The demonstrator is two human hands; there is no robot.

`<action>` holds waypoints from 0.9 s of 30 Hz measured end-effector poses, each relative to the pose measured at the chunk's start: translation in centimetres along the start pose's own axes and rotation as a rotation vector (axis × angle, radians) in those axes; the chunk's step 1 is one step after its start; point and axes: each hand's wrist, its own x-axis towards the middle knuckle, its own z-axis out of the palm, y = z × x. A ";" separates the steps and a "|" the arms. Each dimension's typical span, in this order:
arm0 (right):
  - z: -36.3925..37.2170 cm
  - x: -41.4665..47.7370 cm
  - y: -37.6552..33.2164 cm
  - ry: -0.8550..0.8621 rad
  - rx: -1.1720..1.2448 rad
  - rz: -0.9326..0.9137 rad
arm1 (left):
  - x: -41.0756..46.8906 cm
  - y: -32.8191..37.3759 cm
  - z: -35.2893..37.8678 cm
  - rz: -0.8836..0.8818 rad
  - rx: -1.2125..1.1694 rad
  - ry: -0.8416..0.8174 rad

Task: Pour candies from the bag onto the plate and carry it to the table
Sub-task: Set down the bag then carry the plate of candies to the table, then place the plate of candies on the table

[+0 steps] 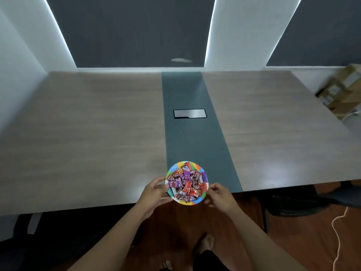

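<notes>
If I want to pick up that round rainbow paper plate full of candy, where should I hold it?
Hold the round rainbow paper plate by its rim on two opposite sides, left and right, where the left hand and right hand are now. It looks thin and the wrapped candies are heaped, so two level grips probably stop spilling.

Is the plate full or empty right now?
Full: wrapped candies are heaped across the plate, hiding its middle; only the coloured rim shows.

Candy wrappers (192,183) read "LUSH".
</notes>
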 end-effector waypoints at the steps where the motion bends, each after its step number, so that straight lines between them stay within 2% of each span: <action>1: -0.3 1.0 -0.5 -0.006 0.001 0.001 | 0.9 0.6 0.2 0.001 0.002 -0.002; 17: -8.9 25.1 -10.1 -0.083 0.015 0.046 | 22.9 11.2 6.6 -0.098 0.022 0.141; 27: -12.5 41.4 -14.5 -0.156 -0.027 0.053 | 37.5 16.4 9.5 -0.089 -0.006 0.255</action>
